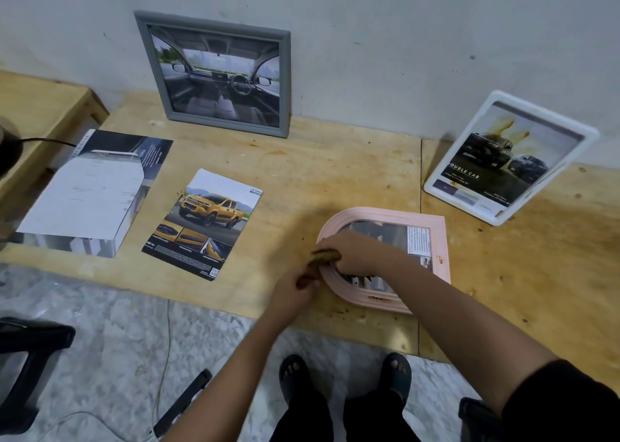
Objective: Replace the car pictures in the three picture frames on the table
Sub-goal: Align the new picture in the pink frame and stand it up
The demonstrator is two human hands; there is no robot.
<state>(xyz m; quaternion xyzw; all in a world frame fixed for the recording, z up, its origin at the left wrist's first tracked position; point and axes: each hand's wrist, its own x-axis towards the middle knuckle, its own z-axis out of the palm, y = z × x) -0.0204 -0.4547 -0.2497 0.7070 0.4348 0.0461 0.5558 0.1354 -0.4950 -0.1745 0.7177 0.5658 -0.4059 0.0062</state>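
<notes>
A pink arched frame [436,240] lies flat near the table's front edge with a grey car picture in it. My right hand [355,253] rests on its curved left end, fingers curled over the rim. My left hand [295,290] is just left of the frame and pinches a small brownish thing that is too blurred to name. A grey frame [214,22] with a car-interior picture leans on the wall. A white frame [443,186] with a dark truck picture leans at the right. A loose yellow pickup picture [204,223] lies flat on the table.
A stack of car brochures [90,193] lies at the left of the wooden table [335,166]. A dark object with a cable [6,146] sits at the far left. My feet in sandals [345,378] stand below the table's edge, beside a black stool [27,351].
</notes>
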